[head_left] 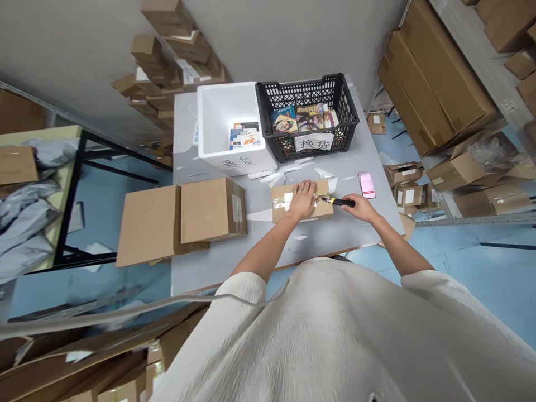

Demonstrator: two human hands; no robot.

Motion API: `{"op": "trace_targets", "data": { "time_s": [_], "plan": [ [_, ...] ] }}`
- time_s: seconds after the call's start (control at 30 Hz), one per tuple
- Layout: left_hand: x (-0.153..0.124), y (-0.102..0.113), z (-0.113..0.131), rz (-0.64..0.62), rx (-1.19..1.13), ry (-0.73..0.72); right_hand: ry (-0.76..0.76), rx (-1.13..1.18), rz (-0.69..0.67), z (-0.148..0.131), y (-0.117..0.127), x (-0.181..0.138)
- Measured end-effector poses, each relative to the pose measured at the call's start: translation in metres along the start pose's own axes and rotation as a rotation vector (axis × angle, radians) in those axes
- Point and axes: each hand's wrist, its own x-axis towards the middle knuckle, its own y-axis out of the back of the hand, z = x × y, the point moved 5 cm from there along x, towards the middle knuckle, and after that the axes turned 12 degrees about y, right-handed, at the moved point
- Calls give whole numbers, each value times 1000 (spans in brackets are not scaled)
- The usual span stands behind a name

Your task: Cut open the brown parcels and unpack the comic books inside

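A small taped cardboard box (280,210) with a white label lies near the front of the grey table. My left hand (304,199) rests on top of it, fingers stretched out over the cardboard and tape. In my right hand (360,207) is a black and yellow utility knife (341,201), gripped by its handle. The knife's front end points left and meets the box's right part, where the tape looks torn. Whether the blade is in the cardboard I cannot tell.
Behind the box stand a white foam box (205,125) and a black crate (352,131) with books inside. Larger cartons (205,212) sit on the left. A phone (367,184) lies right of my hand. Paper scraps (322,173) litter the table (196,273).
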Motion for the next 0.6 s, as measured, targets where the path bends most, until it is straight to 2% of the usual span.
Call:
{"op": "trace_targets", "data": {
  "time_s": [0.17, 0.47, 0.6],
  "plan": [
    [3, -3, -2, 8, 2, 2, -21, 30, 33, 5, 0, -1],
    [3, -7, -4, 13, 2, 6, 28, -113, 66, 13, -6, 2],
    [-3, -9, -2, 31, -4, -2, -28, -188, 202, 25, 9, -6]
  ]
}}
